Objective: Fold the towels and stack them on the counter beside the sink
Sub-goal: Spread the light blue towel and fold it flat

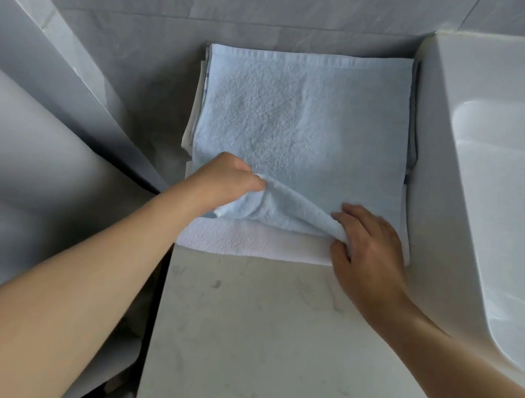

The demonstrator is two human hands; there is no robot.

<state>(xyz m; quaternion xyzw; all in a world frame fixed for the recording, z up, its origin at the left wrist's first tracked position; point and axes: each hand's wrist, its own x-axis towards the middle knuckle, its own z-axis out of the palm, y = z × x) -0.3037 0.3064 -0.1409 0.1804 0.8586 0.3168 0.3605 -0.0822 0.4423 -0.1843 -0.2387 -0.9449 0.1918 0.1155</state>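
A light blue towel (299,119) lies spread flat on top of a stack at the back of the counter, against the wall. Under it a white towel (248,240) sticks out along the near side, and edges of other folded cloth show at the left. My left hand (223,183) pinches the blue towel's near left corner and lifts it. My right hand (366,243) grips the near right corner, raised a little off the white towel. Between my hands the near edge is bunched and lifted.
The pale marble counter (266,351) stretches toward me from the stack. A white sink (507,199) stands directly right of the towels, its drain at the far right. Grey tiled wall rises behind, and the counter's left edge drops off beside a white curved surface.
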